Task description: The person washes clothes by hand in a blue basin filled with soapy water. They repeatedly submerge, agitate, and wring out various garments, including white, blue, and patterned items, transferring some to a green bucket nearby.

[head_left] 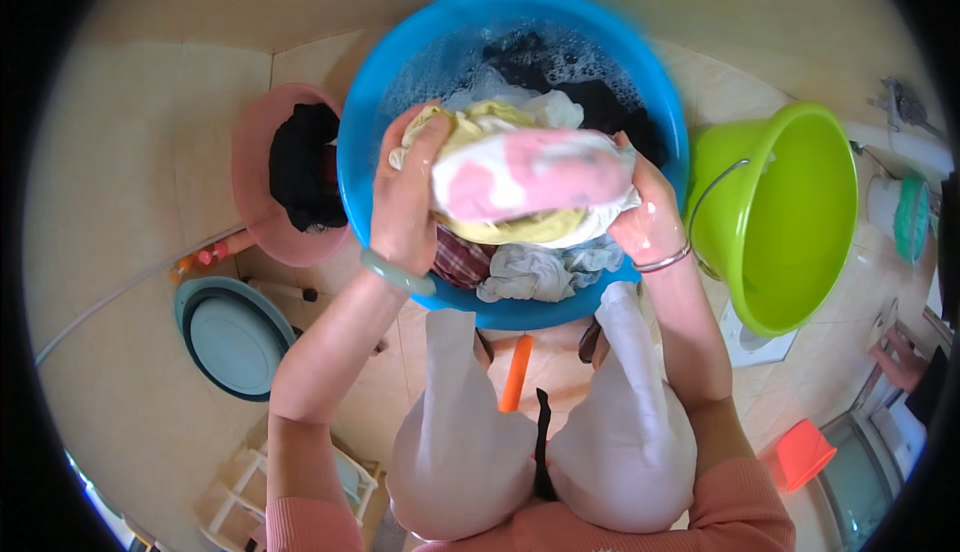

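Between my two hands is a bunched wet garment, yellow and white with a pink print, slightly blurred. My left hand grips its left end, a pale green bangle on the wrist. At the other end, my right hand is closed on the white edge, with a silver bangle below it. The bundle is above a large blue basin of soapy water. Dark clothes lie at the basin's far side. Nearer me are a plaid cloth and white and pale blue cloths.
Left of the basin, a pink basin holds black clothing; a grey-blue basin is below it. A lime green bucket with a wire handle stands at right. An orange stick-like object shows between my knees. Tiled wall rises beyond.
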Motion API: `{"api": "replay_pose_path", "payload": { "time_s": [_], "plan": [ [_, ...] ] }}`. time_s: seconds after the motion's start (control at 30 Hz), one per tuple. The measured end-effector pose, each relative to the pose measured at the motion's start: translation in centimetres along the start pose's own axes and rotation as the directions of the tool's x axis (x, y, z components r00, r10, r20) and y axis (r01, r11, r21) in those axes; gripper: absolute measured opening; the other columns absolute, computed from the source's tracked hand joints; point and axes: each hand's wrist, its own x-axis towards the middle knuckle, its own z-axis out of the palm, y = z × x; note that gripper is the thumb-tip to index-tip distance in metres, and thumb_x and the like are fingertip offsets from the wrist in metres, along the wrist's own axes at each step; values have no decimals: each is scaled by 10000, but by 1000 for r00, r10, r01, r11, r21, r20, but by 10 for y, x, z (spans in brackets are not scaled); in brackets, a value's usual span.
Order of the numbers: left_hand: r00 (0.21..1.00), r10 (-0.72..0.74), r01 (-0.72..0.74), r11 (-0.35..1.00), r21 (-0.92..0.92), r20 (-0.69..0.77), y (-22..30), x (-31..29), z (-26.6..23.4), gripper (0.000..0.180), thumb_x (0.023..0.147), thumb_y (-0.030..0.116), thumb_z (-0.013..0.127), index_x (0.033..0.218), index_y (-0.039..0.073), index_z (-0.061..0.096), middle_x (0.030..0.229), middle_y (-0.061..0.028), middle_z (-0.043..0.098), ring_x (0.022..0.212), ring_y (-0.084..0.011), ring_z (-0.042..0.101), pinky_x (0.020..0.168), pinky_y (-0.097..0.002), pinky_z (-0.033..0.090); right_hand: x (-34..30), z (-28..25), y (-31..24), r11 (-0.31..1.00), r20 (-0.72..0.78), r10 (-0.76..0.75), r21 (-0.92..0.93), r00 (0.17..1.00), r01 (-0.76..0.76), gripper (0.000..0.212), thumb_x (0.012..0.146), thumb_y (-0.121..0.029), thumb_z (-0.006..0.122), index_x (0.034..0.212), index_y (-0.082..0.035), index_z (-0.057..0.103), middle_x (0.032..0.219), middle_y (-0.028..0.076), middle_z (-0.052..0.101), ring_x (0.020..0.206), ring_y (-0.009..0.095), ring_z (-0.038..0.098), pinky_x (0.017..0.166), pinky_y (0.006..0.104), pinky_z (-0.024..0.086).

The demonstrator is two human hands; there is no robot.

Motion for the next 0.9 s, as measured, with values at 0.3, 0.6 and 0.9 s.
{"api": "replay_pose_path", "payload": {
  "time_s": [0.3,0.6,0.9],
  "plan": [
    [831,-202,216,976,35,519,17,-18,42,603,948,243,626,1447,37,356,1395,-102,501,1273,-222,499,1068,-369,397,-48,-23,-2,990,58,-92,-102,994,98,601,998,-318,534,1486,-59,297,1455,96,445,1331,240,449,1101,408,383],
    [586,-113,126,991,48,802,9,-53,163,772,865,137,732,1479,58,271,1359,-124,496,1257,-216,501,1063,-362,399,-60,-6,-18,842,-141,-369,368,919,395,603,1014,-437,430,1498,-105,295,1489,90,407,1289,221,478,1085,395,391],
    [553,55,-275,954,120,831,-66,-96,212,1009,745,-24,743,1543,176,158,1470,-235,334,1346,-366,391,1096,-403,374,-99,55,-24,506,-44,-702,672,711,541,622,1013,-520,343,1514,-155,286,1524,83,365,1224,211,522,1028,385,445]
  ]
}}
